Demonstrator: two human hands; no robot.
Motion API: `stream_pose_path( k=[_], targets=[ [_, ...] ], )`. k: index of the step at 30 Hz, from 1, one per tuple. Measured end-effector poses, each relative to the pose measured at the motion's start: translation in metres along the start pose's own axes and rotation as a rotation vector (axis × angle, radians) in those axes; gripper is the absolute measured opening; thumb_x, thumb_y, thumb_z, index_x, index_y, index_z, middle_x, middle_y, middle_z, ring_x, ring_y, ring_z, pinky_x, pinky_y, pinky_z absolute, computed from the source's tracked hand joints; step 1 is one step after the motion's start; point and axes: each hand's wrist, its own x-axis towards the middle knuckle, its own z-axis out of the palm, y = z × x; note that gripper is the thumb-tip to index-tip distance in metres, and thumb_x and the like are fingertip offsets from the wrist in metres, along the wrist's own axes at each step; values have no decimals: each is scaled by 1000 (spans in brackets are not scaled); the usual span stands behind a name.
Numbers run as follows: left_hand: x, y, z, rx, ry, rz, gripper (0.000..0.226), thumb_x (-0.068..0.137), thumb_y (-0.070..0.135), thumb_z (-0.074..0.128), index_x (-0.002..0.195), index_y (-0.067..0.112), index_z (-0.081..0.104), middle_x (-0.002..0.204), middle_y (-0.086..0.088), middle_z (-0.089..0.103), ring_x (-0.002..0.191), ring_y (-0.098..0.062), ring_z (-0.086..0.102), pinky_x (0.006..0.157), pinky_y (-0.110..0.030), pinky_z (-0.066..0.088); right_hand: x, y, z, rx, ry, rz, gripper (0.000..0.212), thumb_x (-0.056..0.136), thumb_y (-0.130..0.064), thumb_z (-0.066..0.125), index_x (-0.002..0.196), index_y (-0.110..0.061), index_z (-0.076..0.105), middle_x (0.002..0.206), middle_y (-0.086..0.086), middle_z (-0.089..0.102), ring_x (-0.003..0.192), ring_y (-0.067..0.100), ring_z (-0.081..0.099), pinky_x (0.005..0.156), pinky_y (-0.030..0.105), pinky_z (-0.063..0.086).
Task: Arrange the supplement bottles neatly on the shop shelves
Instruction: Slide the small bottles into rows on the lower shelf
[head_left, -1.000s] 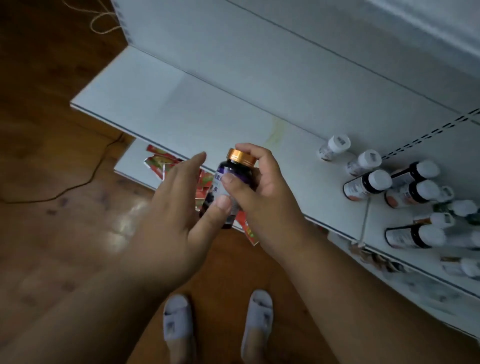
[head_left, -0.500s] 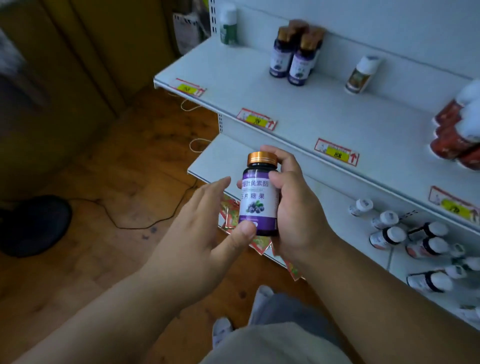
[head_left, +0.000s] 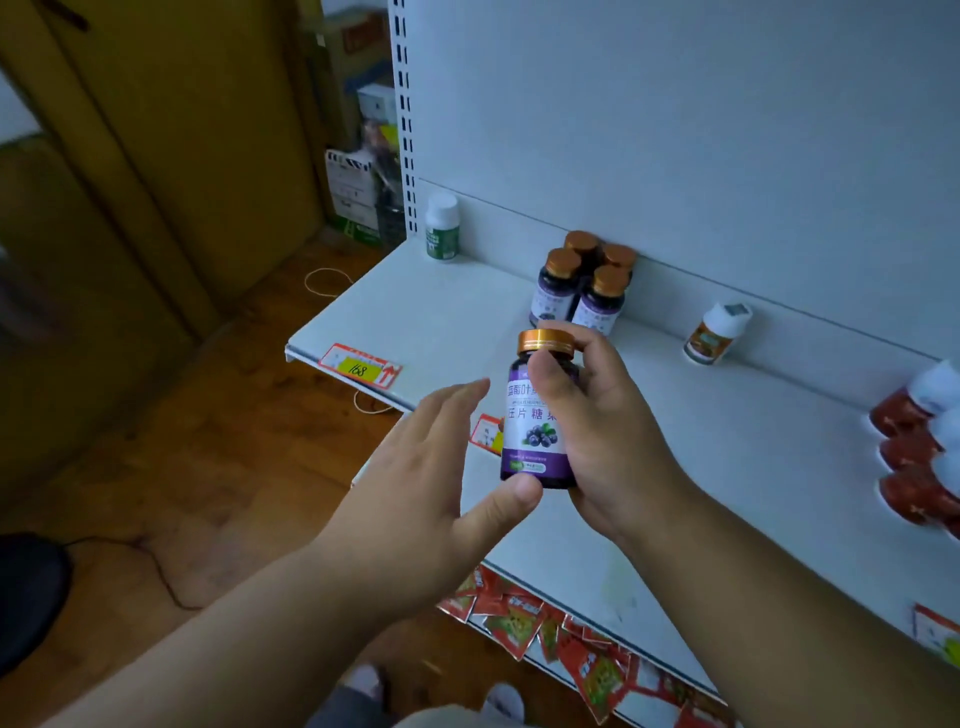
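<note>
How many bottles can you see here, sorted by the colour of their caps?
Gold caps: 5, the purple bottle held in the right hand plus four standing on the shelf at
White caps: at least 5, a green-label bottle, an orange-label bottle and red bottles cut off by the edge
Total: at least 10
</note>
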Motion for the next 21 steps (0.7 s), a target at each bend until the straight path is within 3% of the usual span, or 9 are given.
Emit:
stream_pose_path(
  k=[3,8,13,16,21],
  targets=[
    [33,-14,-13,67,-69,41,100,61,98,10,146,48,-1,158,20,15,142,-5,23,113,-35,35,27,-1,3,-28,37,-18,49,67,-51,78,113,-44,62,110,-2,68,103,24,69,83,55,58],
    [119,-38,-33,224,-158,209,95,78,87,25,154,35,2,162,11,10,146,-13,17,114,-34,23,85,-13,-2,-246,264,-133,56,63,-60,75,115,-49,57,116,-12,69,111,14,65,96,48,54],
    [196,-76,-32,381,-277,291,100,79,85,29,156,28,1,164,3,5,150,-21,9,118,-40,17,131,-17,5,-634,381,-89,56,84,-36,76,132,-38,48,128,-12,61,116,10,59,103,40,49],
    [223,-89,-23,453,-389,316,102,79,85,27,156,26,-4,165,0,-5,151,-22,-1,119,-39,6,150,-19,8,-808,390,-52,58,85,-32,76,134,-32,44,129,-11,55,115,10,56,96,27,44],
    [254,-97,-9,578,-452,426,103,80,86,19,155,20,-8,164,-3,-11,150,-23,-13,122,-43,-2,164,-8,4,-1023,436,-69,57,83,-28,79,129,-26,45,120,-11,43,108,11,49,91,27,42]
  ],
)
